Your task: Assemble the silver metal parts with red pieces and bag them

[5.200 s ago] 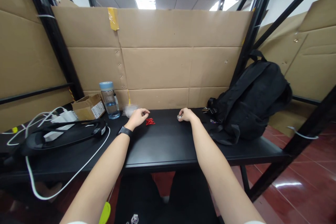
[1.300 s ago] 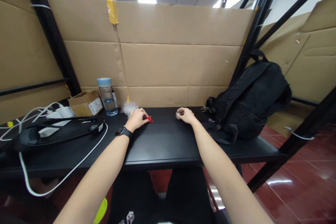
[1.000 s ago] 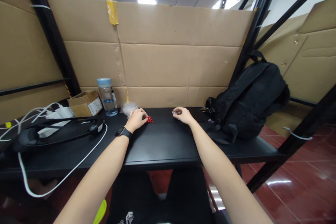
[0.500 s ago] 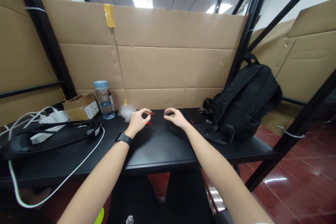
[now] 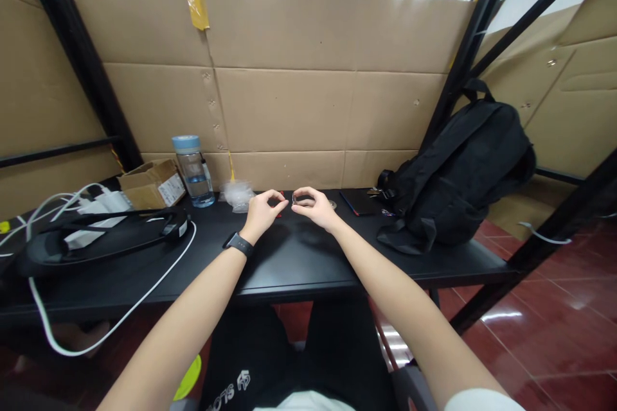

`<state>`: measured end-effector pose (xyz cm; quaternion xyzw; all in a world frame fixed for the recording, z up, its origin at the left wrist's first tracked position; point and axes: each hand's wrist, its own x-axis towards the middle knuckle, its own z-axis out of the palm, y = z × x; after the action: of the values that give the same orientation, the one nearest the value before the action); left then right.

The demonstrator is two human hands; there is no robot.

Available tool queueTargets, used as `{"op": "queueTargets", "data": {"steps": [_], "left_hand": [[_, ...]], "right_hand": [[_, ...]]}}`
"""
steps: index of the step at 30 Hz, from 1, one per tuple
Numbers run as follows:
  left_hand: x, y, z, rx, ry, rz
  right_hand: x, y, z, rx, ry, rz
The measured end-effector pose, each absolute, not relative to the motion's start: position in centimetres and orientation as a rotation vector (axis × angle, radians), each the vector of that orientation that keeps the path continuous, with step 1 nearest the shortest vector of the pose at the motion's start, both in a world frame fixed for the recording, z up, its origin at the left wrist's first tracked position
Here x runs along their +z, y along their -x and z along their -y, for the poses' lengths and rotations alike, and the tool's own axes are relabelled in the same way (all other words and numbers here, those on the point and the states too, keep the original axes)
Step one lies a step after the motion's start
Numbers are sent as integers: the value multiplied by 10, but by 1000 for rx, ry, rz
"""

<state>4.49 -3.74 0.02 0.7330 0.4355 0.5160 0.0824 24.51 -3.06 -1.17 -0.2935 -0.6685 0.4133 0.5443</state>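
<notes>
My left hand, with a dark watch on its wrist, is raised over the black table, thumb and fingers closed in a pinch. A thin red cord shows at its fingertips, partly hidden by them. Close on the right, my right hand pinches a small, dark, shiny piece, too small to name. A narrow gap separates the fingertips of the two hands. Behind the right hand, a pale round thing is partly covered.
Crumpled clear plastic, a water bottle and a cardboard box stand left. Further left lie a white power strip, cables and a black headband-like device. A dark flat phone-like thing and a black backpack are right.
My hands have come closer together, the right one moving left to the left fingertips. The camera view has tilted slightly down, and the pale round thing now shows behind the right hand.
</notes>
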Motion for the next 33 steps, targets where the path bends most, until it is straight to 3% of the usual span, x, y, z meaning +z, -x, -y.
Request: {"op": "queueTargets", "data": {"steps": [33], "left_hand": [[0,-53,39,1477,-2251,-1357]], "right_hand": [[-10,-241,33,800,699,1682]]}}
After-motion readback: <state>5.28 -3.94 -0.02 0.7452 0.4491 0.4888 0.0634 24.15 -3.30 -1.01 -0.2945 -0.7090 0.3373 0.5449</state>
